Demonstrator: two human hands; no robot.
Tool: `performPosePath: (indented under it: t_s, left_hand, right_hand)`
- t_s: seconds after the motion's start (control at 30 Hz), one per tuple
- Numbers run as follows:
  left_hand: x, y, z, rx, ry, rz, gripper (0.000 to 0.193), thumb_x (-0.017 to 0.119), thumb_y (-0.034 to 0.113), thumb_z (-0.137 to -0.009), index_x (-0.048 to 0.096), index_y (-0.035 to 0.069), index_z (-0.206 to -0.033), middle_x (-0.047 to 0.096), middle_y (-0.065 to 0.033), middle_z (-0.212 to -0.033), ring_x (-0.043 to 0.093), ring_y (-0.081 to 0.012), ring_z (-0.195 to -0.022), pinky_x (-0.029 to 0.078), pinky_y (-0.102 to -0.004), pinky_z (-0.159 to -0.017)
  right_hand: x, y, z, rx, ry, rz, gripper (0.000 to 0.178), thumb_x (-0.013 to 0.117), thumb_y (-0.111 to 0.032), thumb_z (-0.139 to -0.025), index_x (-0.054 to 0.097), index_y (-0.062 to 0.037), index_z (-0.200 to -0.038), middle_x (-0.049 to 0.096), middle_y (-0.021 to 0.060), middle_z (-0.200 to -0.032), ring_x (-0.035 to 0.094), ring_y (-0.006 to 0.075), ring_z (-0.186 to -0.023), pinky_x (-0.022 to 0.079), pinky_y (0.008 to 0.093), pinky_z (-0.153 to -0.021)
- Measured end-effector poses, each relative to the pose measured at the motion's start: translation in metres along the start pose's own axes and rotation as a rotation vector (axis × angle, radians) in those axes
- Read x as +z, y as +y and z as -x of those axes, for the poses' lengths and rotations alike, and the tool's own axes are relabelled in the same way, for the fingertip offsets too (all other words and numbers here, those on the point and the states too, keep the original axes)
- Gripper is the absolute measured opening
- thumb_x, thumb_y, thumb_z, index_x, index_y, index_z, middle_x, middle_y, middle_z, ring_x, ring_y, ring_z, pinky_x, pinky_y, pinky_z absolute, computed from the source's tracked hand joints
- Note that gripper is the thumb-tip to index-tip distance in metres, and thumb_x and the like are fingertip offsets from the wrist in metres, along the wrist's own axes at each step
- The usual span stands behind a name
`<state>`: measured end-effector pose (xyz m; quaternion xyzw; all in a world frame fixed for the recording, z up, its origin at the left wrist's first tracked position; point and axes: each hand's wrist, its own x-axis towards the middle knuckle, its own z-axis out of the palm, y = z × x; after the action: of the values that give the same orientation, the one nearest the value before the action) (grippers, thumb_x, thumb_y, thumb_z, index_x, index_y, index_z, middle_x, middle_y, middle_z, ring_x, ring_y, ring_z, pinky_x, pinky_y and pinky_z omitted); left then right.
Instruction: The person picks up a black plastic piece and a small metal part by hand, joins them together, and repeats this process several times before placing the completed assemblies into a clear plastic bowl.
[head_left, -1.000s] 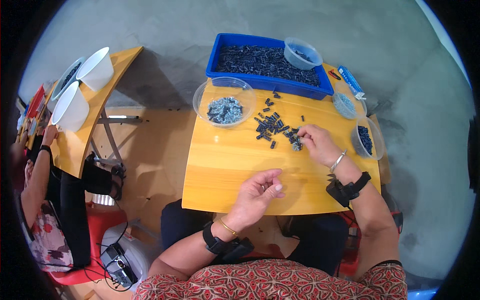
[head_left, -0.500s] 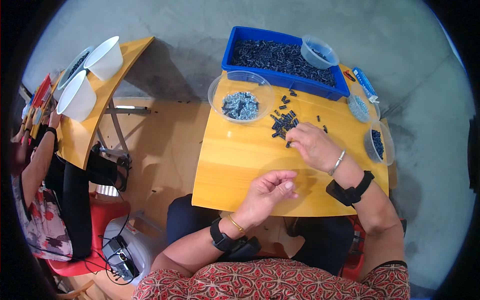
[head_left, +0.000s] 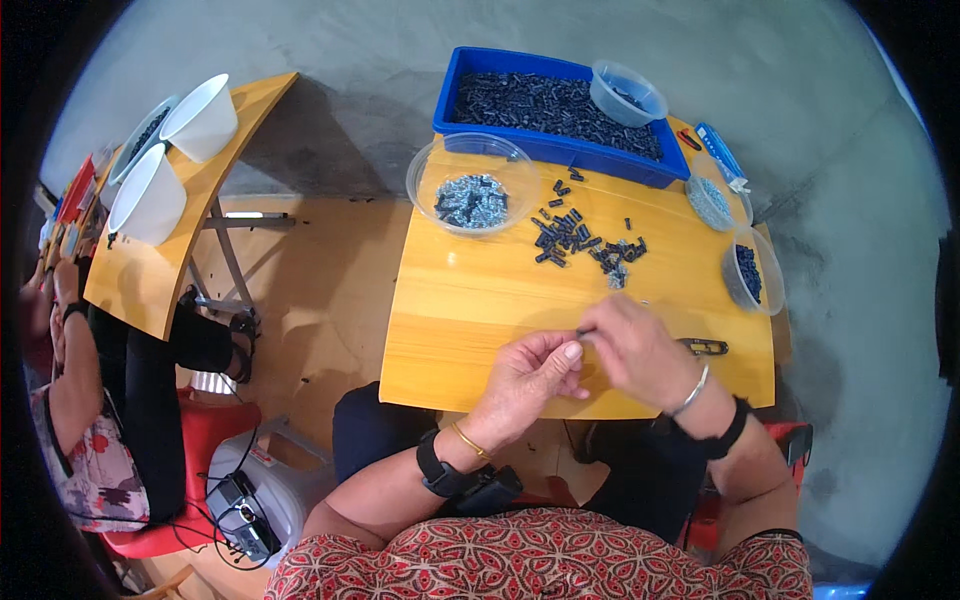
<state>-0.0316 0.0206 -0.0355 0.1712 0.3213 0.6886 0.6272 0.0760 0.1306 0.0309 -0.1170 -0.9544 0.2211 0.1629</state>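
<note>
My left hand is raised over the near edge of the yellow table, thumb and fingers drawn together. My right hand meets it from the right, slightly blurred, in a pinch. Between the fingertips of both hands is a small black cylindrical piece, partly hidden. Beyond the hands lies a loose pile of small black pieces. Several more pieces sit at its right, with a few clear ones beside them. Black thread snips lie just right of my right hand.
A blue tray full of black pieces stands at the back, a clear tub on its corner. A round tub holds clear and dark pieces. Two small tubs line the right edge. At left, another person's arm is beside a second table.
My right hand has come back from the pile to my left hand with a black piece. More pieces now show at the pile's right, and the snips have come into sight.
</note>
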Motion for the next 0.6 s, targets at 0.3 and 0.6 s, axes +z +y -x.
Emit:
performPosePath:
  t_s: [0.3,0.6]
  left_hand:
    - [0.000,0.000,0.001,0.006,-0.077,-0.253,0.012,0.052,0.006,-0.083,0.055,-0.002,-0.091,0.056,-0.0046,-0.074,0.056,-0.0122,-0.060,0.050,-0.0242,-0.057]
    - [-0.007,0.000,-0.003,-0.007,-0.127,-0.058,0.011,0.050,0.003,-0.083,0.055,-0.001,-0.093,0.054,-0.0052,-0.072,0.053,-0.0120,-0.064,0.050,-0.0275,-0.062]
  right_hand:
    - [-0.004,-0.008,0.035,0.214,0.054,-0.188,0.012,0.054,0.001,-0.070,0.049,-0.0025,-0.080,0.051,0.0132,-0.074,0.051,0.0304,-0.071,0.042,0.0356,-0.063]
    - [-0.021,0.076,0.047,0.424,0.159,0.084,0.007,0.053,0.001,-0.072,0.050,-0.0011,-0.078,0.053,0.0128,-0.071,0.054,0.0279,-0.068,0.043,0.0328,-0.061]
